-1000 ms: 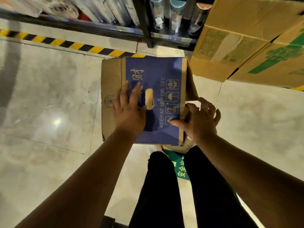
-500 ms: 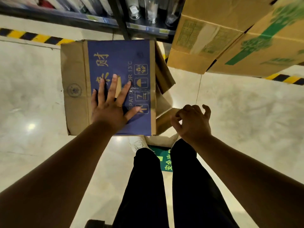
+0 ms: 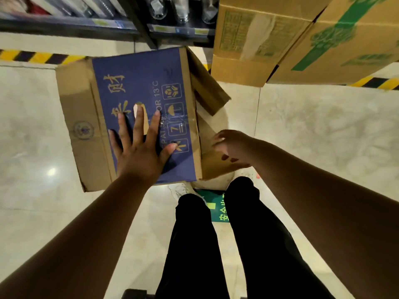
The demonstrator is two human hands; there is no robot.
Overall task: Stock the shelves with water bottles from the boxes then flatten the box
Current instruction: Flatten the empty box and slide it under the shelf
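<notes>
Left hand lies flat, fingers spread, on the blue cardboard box below the shelf, likely pinning it for collapsing. Right hand is at the side flap, fingers curled; cannot tell whether they grip it.

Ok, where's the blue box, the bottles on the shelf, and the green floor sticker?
blue box [image 3: 140, 74], head view, on its blue printed panel.
bottles [image 3: 158, 8], head view, on one clear bottle's body.
green floor sticker [image 3: 218, 203], head view, on the part between the legs.
</notes>
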